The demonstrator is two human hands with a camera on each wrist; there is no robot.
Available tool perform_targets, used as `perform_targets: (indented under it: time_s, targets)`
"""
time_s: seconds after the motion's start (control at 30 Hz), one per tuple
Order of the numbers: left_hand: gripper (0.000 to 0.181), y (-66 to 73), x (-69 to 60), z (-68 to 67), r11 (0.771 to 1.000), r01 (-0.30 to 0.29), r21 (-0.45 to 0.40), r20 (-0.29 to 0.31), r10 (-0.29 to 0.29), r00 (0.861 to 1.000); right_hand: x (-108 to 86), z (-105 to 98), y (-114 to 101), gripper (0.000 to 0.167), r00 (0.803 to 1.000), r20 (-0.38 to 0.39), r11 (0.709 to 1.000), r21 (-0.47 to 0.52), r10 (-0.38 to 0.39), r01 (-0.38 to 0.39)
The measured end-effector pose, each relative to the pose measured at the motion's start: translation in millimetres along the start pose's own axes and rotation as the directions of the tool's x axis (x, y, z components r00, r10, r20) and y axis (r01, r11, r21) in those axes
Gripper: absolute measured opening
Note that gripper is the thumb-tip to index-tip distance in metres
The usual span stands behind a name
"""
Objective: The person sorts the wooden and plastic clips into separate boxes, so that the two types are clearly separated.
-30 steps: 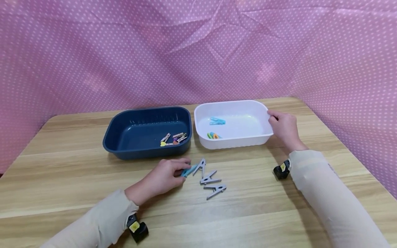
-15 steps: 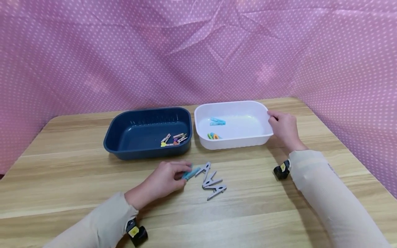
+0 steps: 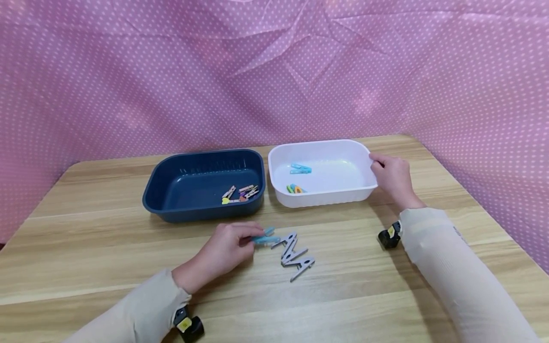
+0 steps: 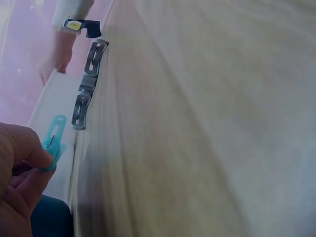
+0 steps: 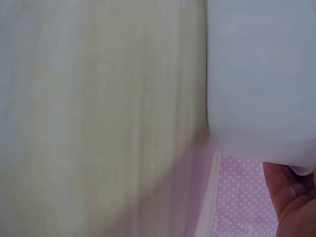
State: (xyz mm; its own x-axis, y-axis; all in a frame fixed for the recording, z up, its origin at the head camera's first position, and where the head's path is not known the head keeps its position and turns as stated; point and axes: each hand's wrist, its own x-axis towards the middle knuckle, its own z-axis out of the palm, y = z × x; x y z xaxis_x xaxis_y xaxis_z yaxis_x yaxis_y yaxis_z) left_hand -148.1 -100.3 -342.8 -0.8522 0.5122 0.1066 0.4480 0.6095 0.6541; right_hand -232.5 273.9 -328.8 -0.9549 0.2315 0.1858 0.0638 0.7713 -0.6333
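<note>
Between thumb and fingers my left hand [image 3: 227, 248] pinches a light blue clothespin [image 3: 265, 240], seen close up in the left wrist view as a turquoise clothespin [image 4: 55, 138] with a metal spring. Just right of it, several grey clothespins [image 3: 293, 253] lie bunched together on the table. My right hand [image 3: 392, 178] grips the right rim of the white basin [image 3: 326, 196], thumb over the edge; the right wrist view has its fingers [image 5: 284, 185] under the rim. Blue clothespins [image 3: 301, 169] and a small group of green, orange and blue clothespins [image 3: 296, 188] lie inside that basin.
Left of the white basin stands a dark blue basin [image 3: 201, 213], with several small wooden clothespins [image 3: 240, 194] in its front right corner. Both basins sit near the back of the wooden table [image 3: 343, 295]. A pink dotted cloth [image 3: 274, 71] hangs behind and beside the table.
My left hand has lifted the light blue clothespin slightly and turned it. The grey clothespins have been nudged to the right and closer together. My right hand stays on the white basin.
</note>
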Motion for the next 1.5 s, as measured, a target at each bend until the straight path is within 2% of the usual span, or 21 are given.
perform_targets:
  time_s: [0.17, 0.43, 0.77, 1.0, 1.13, 1.33, 1.5]
  targets:
    - [0.031, 1.2, -0.9, 0.2, 0.999, -0.040, -0.027, -0.058, 0.038, 0.998, -0.2, 0.1, -0.4, 0.037, 1.000, -0.002, 1.000, -0.005, -0.003, 0.003]
    - [0.028, 4.0, -0.1, 2.0, 0.996, -0.061, -0.063, -0.138, 0.052, 0.989, -1.0, 0.5, -1.0, 0.037, 1.000, 0.003, 1.000, 0.002, -0.005, 0.005]
    - [0.026, 10.3, 4.8, -0.7, 0.994, -0.088, -0.062, -0.165, 0.077, 0.983, -0.4, 0.6, 0.1, 0.037, 1.000, -0.013, 1.000, -0.002, -0.018, 0.018]
    - [0.025, 14.8, 5.6, -1.1, 0.989, -0.110, -0.102, -0.202, 0.087, 0.976, 0.7, 1.0, 0.4, 0.036, 0.999, -0.017, 1.000, -0.007, -0.030, 0.029]
    - [0.025, 17.4, 6.7, -1.1, 0.984, -0.133, -0.117, -0.232, 0.103, 0.967, 0.8, 1.2, 0.2, 0.036, 0.999, -0.014, 1.000, -0.010, -0.029, 0.028]
    - [0.025, 20.4, 9.9, 0.4, 0.971, -0.205, -0.125, -0.289, 0.162, 0.943, 0.2, 0.8, -0.1, 0.036, 1.000, -0.016, 1.000, -0.002, -0.017, 0.017]
    - [0.025, 23.9, 13.1, 0.2, 0.967, -0.209, -0.149, -0.301, 0.157, 0.941, -0.9, 0.0, -0.9, 0.035, 0.999, -0.025, 0.999, -0.010, -0.032, 0.032]
